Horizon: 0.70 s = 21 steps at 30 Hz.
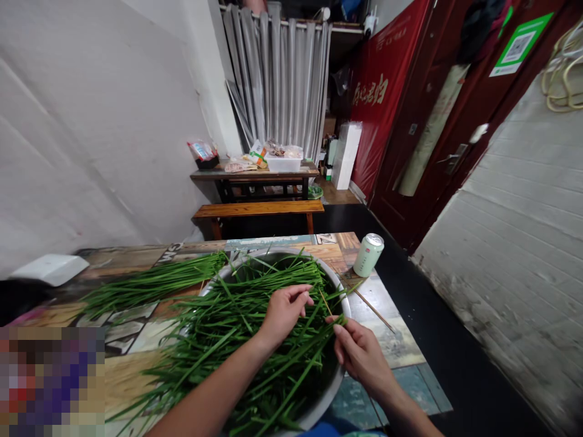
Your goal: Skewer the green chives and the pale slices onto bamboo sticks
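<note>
A large metal basin on the table is heaped with long green garlic chives. Over the middle of the heap, my left hand has its fingers curled into a pinch; whatever lies between them is hidden. At the basin's right rim, my right hand pinches the ends of some chives between thumb and forefinger. A thin bamboo skewer rises from beside the right fingertips towards the left hand. More bamboo skewers lie on the table right of the basin.
A bundle of chives lies left of the basin. A pale green can stands at the table's right edge. A white box is far left. Behind are a wooden bench and a second table with bags and a white tub.
</note>
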Tool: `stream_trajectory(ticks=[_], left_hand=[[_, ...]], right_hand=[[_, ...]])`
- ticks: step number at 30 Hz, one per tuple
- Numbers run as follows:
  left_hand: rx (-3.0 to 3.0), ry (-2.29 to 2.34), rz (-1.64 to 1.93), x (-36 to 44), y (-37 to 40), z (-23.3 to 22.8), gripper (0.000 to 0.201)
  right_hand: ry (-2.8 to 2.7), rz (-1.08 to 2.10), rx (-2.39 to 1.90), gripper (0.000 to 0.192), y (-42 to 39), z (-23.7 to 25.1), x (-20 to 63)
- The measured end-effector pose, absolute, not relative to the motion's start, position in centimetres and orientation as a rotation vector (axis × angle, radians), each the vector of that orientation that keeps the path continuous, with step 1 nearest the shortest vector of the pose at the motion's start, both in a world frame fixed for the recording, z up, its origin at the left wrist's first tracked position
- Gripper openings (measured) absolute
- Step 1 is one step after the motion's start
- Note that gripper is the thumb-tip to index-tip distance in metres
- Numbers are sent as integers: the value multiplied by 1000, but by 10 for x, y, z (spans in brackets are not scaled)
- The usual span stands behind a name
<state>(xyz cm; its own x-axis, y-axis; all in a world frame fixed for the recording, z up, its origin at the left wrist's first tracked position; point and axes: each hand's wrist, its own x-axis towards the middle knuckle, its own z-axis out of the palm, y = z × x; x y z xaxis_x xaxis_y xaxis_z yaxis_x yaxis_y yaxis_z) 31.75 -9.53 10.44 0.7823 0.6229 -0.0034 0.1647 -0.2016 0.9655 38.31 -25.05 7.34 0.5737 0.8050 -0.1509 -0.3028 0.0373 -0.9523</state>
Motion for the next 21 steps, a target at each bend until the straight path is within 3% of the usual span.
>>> stream_trajectory(ticks=[21], left_hand=[[1713, 598, 418, 314, -98, 104, 37]], right_hand=[[-458, 983, -1250, 45, -248, 81, 384]])
